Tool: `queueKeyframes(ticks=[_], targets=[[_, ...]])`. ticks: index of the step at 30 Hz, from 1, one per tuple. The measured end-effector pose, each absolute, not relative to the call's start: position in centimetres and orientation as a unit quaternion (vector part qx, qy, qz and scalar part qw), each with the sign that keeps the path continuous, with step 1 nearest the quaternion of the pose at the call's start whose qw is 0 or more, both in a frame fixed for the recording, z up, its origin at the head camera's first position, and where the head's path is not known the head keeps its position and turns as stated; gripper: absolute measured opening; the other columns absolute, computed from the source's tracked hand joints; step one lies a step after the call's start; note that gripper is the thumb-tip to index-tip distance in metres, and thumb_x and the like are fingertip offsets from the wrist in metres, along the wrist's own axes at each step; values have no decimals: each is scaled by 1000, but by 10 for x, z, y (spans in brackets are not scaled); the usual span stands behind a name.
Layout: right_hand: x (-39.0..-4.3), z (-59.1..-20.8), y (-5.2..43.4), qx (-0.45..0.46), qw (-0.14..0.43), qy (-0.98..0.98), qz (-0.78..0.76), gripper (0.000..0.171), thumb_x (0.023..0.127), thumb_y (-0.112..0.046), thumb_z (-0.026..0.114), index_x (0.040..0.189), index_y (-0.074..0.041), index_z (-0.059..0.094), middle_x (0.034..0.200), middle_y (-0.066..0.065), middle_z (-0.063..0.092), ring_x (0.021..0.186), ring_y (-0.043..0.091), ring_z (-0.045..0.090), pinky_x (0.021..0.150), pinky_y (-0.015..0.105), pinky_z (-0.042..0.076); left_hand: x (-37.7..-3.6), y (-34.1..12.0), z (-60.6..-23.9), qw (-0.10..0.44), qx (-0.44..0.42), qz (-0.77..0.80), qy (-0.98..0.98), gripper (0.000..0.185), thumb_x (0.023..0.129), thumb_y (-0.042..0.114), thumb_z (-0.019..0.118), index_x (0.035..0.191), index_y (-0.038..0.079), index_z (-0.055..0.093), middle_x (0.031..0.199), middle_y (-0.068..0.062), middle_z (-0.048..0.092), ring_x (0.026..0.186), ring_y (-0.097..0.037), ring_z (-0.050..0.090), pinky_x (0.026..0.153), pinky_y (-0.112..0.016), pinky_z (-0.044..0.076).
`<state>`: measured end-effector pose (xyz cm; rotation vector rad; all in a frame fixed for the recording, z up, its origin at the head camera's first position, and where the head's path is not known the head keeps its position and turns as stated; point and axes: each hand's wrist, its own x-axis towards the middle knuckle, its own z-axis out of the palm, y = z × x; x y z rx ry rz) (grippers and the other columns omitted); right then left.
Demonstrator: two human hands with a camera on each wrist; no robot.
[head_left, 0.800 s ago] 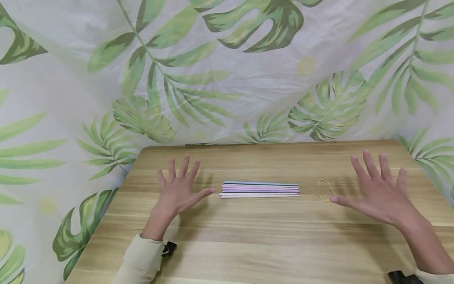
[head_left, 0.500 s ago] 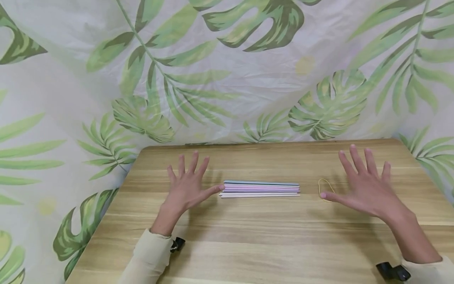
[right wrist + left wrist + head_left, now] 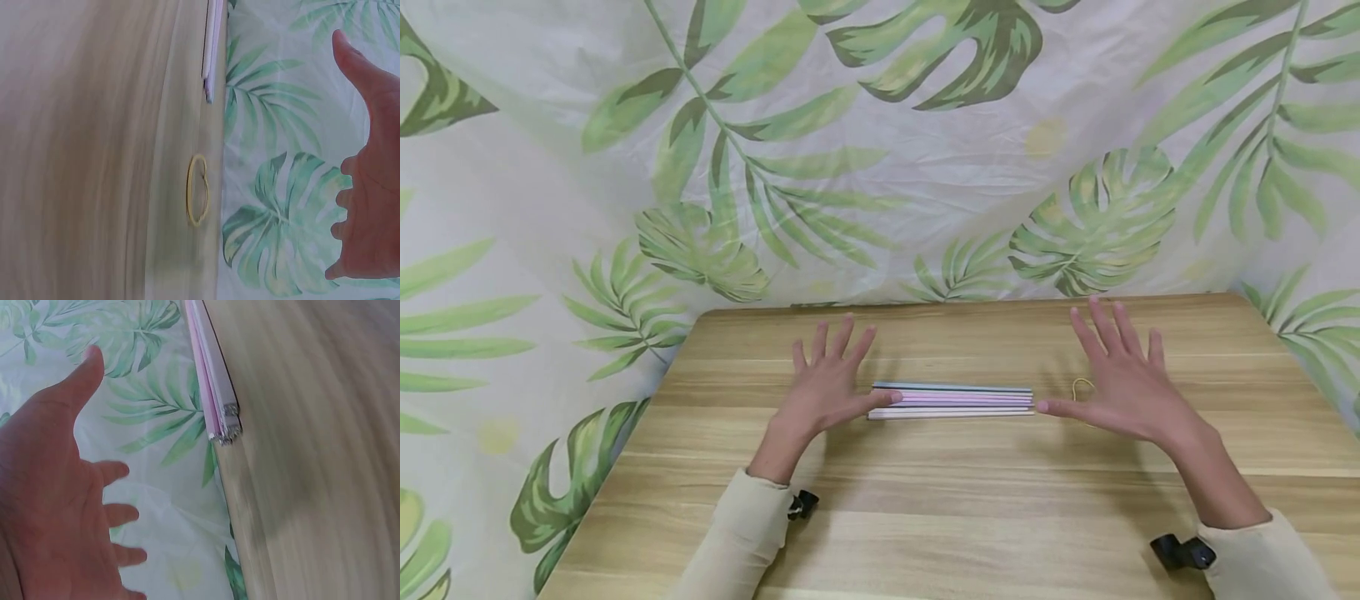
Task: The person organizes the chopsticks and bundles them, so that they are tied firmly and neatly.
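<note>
A bundle of thin pastel straws (image 3: 951,400) lies flat in the middle of the wooden table (image 3: 925,517), all side by side. The left hand (image 3: 829,387) is spread wide above the left end of the straws, its thumb over that end, and it holds nothing. The right hand (image 3: 1120,383) is also fully spread, its thumb tip just at the right end of the straws, and it holds nothing. A yellow rubber band (image 3: 197,189) lies on the table under the right hand. A leaf-print cloth (image 3: 880,150) hangs behind the table.

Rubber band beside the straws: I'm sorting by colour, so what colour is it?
Yellow; the rubber band shows best in the right wrist view.
</note>
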<state>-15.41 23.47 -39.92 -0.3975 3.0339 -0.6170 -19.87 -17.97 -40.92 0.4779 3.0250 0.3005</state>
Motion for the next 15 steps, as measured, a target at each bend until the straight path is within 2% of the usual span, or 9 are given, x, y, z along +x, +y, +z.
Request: queueKeyframes(ticks=[4, 15], targets=[[-160, -400, 228, -149, 9, 963, -226, 135, 85, -74, 77, 174, -14, -5, 180, 7, -21, 165, 38, -24, 119, 83, -11, -205, -172, -408, 49, 189, 133, 972, 111, 87, 79, 69, 173, 28, 22, 183, -9, 3, 167, -46, -3, 124, -80, -1], [-183, -405, 218, -211, 24, 929, -302, 132, 84, -57, 88, 173, -8, 3, 182, 13, -10, 167, 42, -13, 126, 76, 9, -223, -162, -415, 81, 260, 205, 940, 111, 88, 63, 81, 173, 23, 21, 182, -10, 10, 167, -43, 14, 128, -71, 18]])
